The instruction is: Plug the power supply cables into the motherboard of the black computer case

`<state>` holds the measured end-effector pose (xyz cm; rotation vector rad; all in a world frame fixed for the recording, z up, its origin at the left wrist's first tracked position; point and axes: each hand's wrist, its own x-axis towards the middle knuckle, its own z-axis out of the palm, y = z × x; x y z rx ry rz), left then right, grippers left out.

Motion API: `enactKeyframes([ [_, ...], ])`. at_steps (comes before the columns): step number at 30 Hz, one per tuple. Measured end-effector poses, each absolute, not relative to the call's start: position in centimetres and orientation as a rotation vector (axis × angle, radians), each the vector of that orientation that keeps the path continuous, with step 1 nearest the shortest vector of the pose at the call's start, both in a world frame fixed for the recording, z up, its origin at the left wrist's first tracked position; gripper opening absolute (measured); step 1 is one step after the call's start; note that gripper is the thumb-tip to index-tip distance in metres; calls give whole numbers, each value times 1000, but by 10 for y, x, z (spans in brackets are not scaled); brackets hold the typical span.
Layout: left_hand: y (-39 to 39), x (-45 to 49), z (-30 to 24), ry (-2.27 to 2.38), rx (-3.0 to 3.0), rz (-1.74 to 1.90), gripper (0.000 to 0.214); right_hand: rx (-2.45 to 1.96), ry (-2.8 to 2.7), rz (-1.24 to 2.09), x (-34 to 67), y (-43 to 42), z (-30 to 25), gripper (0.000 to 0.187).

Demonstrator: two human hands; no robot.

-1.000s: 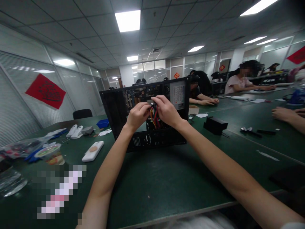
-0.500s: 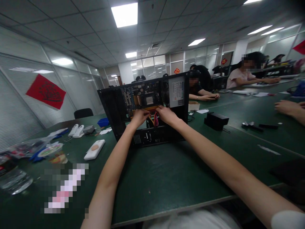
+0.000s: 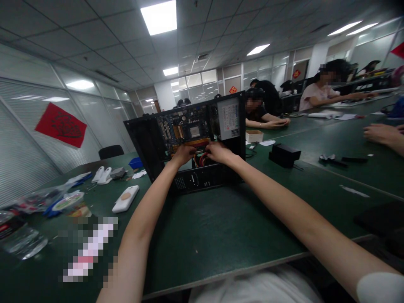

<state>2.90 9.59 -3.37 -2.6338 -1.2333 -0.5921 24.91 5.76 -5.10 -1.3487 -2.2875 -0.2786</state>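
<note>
Plenty of tiled ceiling [image 3: 107, 33] across the top of the frame, bright light panels [image 3: 158, 17] set in it, glass partitions [image 3: 19, 168] down the left side. Dark green table [image 3: 227, 235] fills most of the lower half, with a person in a pink top [image 3: 311, 99] working at upper right. Open black computer case [image 3: 139, 143] stands mid-frame on the table, motherboard [image 3: 167, 115] facing the camera. Left hand [image 3: 183, 155] is just left of a red-and-yellow cable bundle [image 3: 201, 160], right hand [image 3: 219, 152] just right of it, both near the board's lower edge. Fingers are bent inward on each, but the tips are too small and dark, so can't tell if they're gripping anything. Writing-wise: red poster [image 3: 60, 125] at left has dark characters I can't make out, bottle [image 3: 23, 240] at lower left has a red-and-black label, brand illegible, and the power supply's white label [image 3: 229, 115] is too tiny to read.
</note>
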Motion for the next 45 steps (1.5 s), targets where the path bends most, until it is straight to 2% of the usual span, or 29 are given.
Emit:
enactKeyframes([
  [11,91,38,-33,-1324,-2430,-434,17,-1313,-2315,-275,249,64,-55,21],
  [17,84,44,-32,-1448,-2373,-328,22,-1277,-2328,-317,249,69,-56,25],
  [27,87,40,-36,-1456,-2426,-406,21,-1125,-2530,-423,216,84,-39,30],
  [45,95,36,-41,-1400,-2487,-504,17,-1178,-2520,-490,217,82,-45,28],
])
